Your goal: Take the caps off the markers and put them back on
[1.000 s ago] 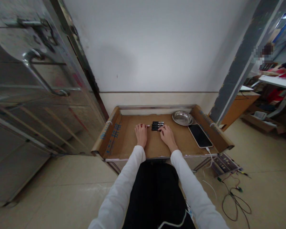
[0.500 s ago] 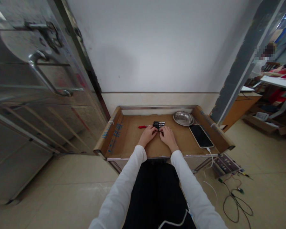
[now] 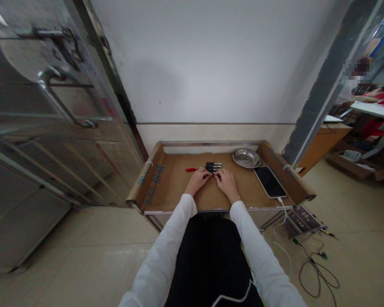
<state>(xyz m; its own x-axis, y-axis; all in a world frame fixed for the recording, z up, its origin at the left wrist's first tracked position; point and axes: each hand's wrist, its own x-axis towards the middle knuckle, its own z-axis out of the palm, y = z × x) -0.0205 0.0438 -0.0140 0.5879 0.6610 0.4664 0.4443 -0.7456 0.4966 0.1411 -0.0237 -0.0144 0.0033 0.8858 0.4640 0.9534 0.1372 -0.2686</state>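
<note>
A row of several black pens (image 3: 213, 166) lies on the cardboard-lined cart top (image 3: 173, 187). A red pen (image 3: 191, 169) lies alone to their left. My left hand (image 3: 198, 181) and my right hand (image 3: 225, 181) meet just in front of the black pens, fingertips pinched together on the nearest black pen. The pen itself is mostly hidden under the fingers.
A steel bowl (image 3: 246, 158) sits at the back right of the cart, and a phone (image 3: 270, 181) on a charging cable lies on the right. A metal door (image 3: 45, 123) stands to the left, cables (image 3: 316, 268) lie on the floor at right. Another person sits far right.
My left hand moved right from the red pen, leaving it on the cardboard, and joined my right hand at the black pens. Since half a second ago, little has shifted.
</note>
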